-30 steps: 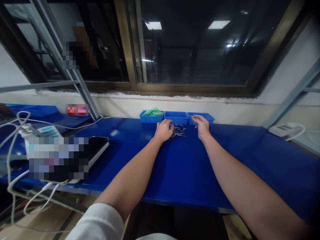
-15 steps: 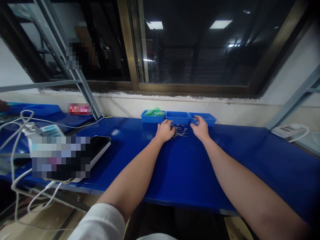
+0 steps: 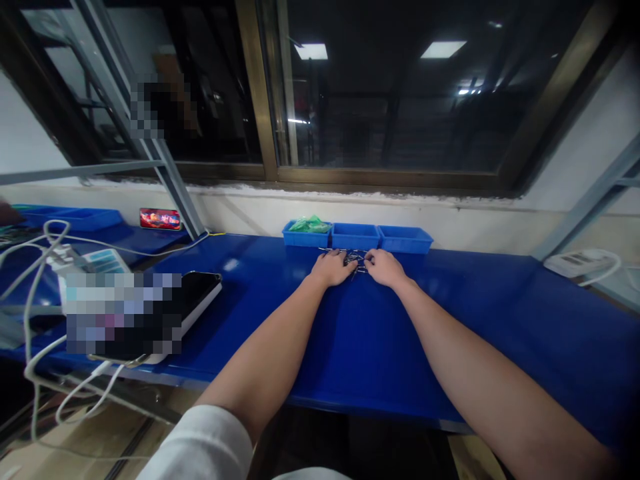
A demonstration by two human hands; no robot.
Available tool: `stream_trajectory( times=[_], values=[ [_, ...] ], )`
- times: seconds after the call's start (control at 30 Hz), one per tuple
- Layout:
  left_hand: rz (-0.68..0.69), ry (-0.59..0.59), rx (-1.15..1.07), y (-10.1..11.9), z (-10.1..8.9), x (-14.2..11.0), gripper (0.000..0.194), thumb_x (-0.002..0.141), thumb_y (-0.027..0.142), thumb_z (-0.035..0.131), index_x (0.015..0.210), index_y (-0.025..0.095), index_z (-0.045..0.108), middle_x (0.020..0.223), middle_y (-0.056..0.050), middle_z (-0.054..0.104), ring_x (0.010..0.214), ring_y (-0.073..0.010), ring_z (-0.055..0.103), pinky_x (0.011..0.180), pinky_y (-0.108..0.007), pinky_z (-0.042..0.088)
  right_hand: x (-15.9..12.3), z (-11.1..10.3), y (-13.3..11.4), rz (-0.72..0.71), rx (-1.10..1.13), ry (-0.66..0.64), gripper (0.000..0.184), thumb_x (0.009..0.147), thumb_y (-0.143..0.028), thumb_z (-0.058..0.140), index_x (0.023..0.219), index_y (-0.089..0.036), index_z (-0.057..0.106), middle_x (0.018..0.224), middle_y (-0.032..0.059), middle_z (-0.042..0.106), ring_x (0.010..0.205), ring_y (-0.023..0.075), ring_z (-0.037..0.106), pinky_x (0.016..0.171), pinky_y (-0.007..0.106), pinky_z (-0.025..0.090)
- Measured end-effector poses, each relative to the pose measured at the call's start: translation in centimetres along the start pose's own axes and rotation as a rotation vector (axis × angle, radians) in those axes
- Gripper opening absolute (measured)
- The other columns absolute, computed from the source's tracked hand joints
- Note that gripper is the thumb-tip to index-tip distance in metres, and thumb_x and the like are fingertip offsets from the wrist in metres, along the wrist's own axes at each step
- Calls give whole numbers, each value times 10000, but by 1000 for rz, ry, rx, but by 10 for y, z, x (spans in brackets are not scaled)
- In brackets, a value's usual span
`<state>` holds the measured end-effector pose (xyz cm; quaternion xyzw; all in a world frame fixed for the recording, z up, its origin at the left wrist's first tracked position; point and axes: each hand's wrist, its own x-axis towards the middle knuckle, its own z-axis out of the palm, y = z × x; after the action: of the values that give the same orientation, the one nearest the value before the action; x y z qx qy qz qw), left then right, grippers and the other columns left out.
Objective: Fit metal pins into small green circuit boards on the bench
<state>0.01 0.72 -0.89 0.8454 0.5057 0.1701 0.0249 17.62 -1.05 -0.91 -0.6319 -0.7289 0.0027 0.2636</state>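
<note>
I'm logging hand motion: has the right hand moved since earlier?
Yes: the right hand has moved left and toward the person, away from the rightmost blue bin, to the metal pieces.

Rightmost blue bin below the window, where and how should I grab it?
Probably by the right-end rim of the rightmost blue bin, coming from the right: no bin adjoins that end, while its left end sits close beside the middle bin.

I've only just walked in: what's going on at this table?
A person's left hand and right hand flank a small pile of thin metal pieces on a blue table. Behind it, three blue bins stand in a row; the leftmost holds green plastic. Whether either hand grips a piece is unclear.
</note>
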Motion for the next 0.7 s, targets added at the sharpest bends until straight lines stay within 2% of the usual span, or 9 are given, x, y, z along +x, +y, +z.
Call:
stream_trajectory(
  times=[0.3,0.43,0.57,0.7],
  values=[
    [-3,-16,-11,-1,2,2,642,849,612,270,1269,165,461,1351,-143,438,1272,-270,362,1016,-410,276,3,6,5,-50,185,37,171,776,-243,546,876,-227,684,801,69,689,780,215,617,723,318,432],
    [1,64,-24,2,0,1,618,862,597,267,1243,155,468,1317,-155,467,1243,-287,386,1007,-465,254,2,1,-3,-122,316,149,170,791,-253,523,850,-218,679,809,54,692,764,192,626,738,310,447],
    [133,195,-41,12,-9,-4,428,895,485,327,1149,193,511,1210,-103,549,1155,-236,462,996,-436,249,1,-3,-9,-99,486,255,175,782,-298,528,815,-195,665,772,47,688,717,180,632,705,300,468],
    [268,179,-59,20,-16,-7,248,910,330,366,938,198,575,992,-51,624,992,-189,547,946,-388,282,2,-2,-13,-61,680,246,188,751,-333,557,789,-172,647,761,59,682,704,183,637,670,300,489]
  ],
)
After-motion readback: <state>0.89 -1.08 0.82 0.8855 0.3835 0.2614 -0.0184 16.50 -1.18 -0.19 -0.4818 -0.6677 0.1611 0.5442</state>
